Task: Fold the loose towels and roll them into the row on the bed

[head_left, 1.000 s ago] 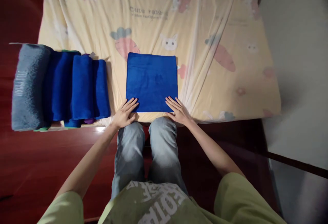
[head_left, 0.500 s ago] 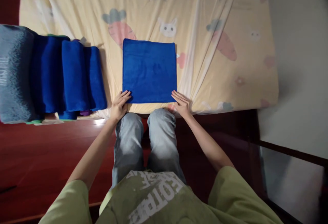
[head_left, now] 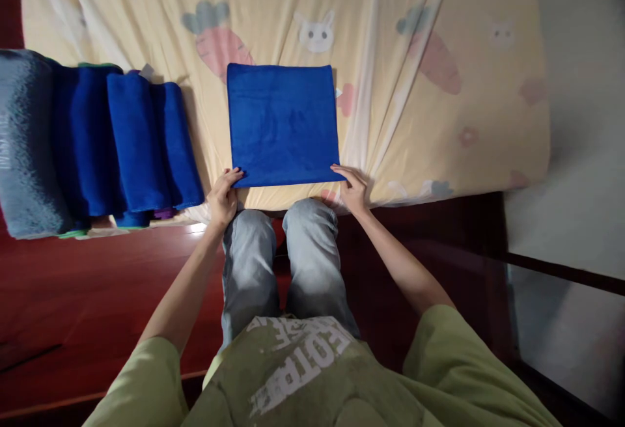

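Note:
A blue towel [head_left: 283,124] lies flat as a near-square on the bed, its near edge facing me. At its near left corner my left hand [head_left: 224,196] is closed, fingers on top and the thumb out of sight. My right hand [head_left: 353,189] pinches the near right corner with its fingers pressed together. The near edge looks slightly bent between the two hands.
Folded or rolled blue towels [head_left: 134,144] stand in a row on the left, beside a fuzzy grey-blue bundle [head_left: 27,140]. A yellow sheet with carrots and rabbits covers the bed [head_left: 415,147]. My knees [head_left: 312,238] touch or nearly touch its front edge.
My fingers have gone from lying flat on the towel's near corners to gripping them. The near edge has shifted slightly, and the view has tilted a little.

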`<state>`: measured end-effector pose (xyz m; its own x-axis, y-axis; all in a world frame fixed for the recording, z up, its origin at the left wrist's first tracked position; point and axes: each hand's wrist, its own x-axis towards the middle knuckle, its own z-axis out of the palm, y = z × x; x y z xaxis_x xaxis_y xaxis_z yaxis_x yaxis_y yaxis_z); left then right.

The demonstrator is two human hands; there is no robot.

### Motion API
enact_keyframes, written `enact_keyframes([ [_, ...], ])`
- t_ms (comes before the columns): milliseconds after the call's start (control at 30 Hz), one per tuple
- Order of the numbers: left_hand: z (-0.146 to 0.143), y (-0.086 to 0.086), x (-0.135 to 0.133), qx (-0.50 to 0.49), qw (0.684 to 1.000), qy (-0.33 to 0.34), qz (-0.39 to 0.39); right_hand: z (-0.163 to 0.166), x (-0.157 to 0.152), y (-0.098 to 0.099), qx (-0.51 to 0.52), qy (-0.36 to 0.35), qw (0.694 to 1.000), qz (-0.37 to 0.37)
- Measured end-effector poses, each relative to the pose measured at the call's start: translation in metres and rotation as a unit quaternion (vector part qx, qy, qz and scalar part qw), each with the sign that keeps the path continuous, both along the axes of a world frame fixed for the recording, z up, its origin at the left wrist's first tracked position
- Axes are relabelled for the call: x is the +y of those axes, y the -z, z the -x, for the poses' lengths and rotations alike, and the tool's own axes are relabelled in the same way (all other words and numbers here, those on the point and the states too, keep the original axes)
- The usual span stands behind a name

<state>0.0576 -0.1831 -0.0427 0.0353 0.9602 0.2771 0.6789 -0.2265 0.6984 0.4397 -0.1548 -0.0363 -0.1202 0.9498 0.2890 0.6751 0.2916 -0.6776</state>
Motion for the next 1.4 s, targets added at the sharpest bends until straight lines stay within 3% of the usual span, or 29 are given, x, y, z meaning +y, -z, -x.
enact_keyframes([
  [367, 0.003, 0.013, -0.008, 0.04, 0.993, -0.114, 0.003, -0.004, -0.004, 0.019, 0.044, 0.087, 0.995, 0.016],
  [700, -0.005, 0.011, -0.004, 0.051, 0.986, -0.158, 0.009, 0.005, 0.0, 0.019, 0.057, 0.147, 0.987, 0.002],
  [1400, -0.009, 0.01, -0.002, 0.063, 0.983, -0.174, 0.013, 0.011, 0.007, 0.015, 0.082, 0.167, 0.982, 0.006],
])
